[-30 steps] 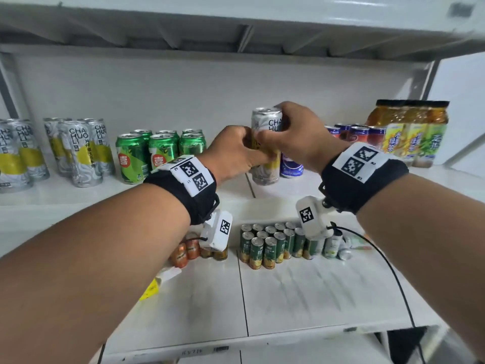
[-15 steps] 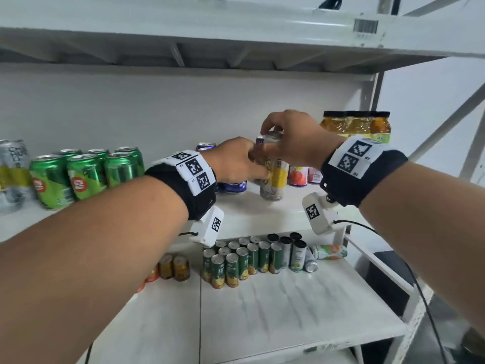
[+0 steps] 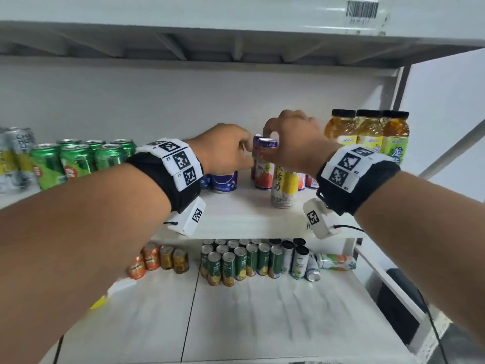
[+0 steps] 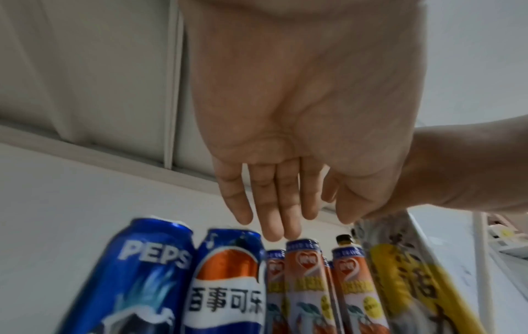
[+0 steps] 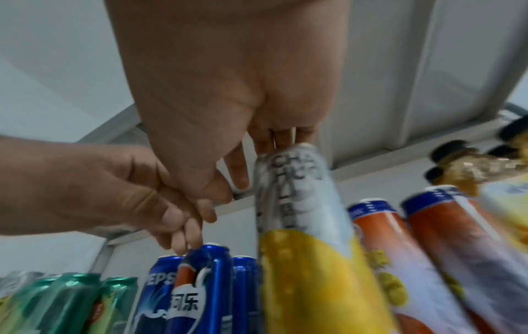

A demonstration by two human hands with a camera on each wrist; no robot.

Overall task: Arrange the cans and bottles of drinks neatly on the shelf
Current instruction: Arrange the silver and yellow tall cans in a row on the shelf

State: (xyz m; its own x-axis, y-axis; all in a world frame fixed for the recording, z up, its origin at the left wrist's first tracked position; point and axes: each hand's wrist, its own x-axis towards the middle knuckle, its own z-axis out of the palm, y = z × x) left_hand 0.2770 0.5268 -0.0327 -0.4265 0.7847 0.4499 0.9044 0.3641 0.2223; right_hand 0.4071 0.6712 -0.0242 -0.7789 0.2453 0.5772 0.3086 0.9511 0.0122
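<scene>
On the lower shelf, low in the head view, slim green cans stand in rows at centre, with small orange cans to their left and one can lying on its side to their right.

Above, at the middle of the frame, the tall silver-and-yellow can stands near the front edge of the middle shelf. Its body is silver-grey at the top and bottom with a yellow band and dark characters.

The right hand grips the can's top from above, fingers curled over the rim. The left hand reaches in beside it; in the left wrist view its fingers are straight and together, holding nothing, tips above the orange-labelled cans.

Both hands hide the can's top in the head view. Both wrist views are blurred.

Behind stand blue Pepsi cans, green cans at left and amber bottles at upper right.
</scene>
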